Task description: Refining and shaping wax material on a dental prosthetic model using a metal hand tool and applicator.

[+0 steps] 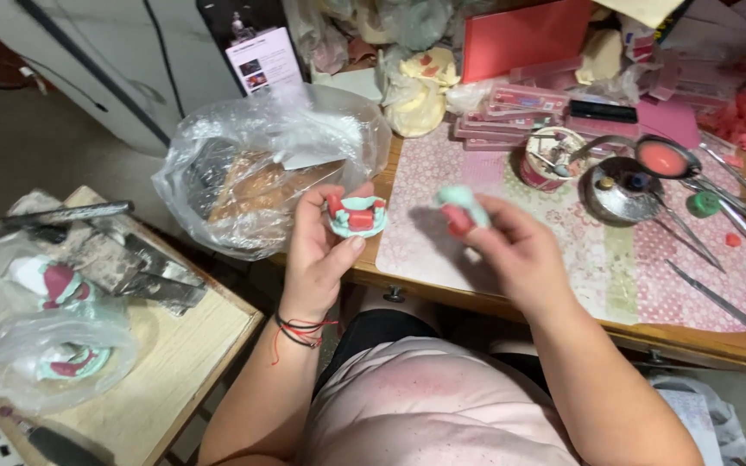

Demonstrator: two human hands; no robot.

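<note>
Mint-green plaster and red wax make up the dental cast (357,216) that the left hand (325,250) pinches between thumb and fingers, held up just off the near edge of the bench (718,341). At three o'clock from it, the right hand (511,250) is closed around a second mint-green and red piece (459,210), blurred, so its exact shape cannot be told. The two pieces are near each other but apart, both over the person's lap.

Judging from this, the pieces are being looked over or matched. To do that well, the grip should stay on the hard green base rather than the soft red rims, with both held level and well above the lap.

At twelve o'clock from the left hand sits a crumpled clear plastic bag (261,164). Out toward two o'clock on the patterned mat (563,259) lie a small metal bowl (619,190), a spoon of pink wax (665,158) and several slim metal tools (718,298). At nine o'clock, a low wooden side table (192,345) carries more bagged casts (62,285).
</note>
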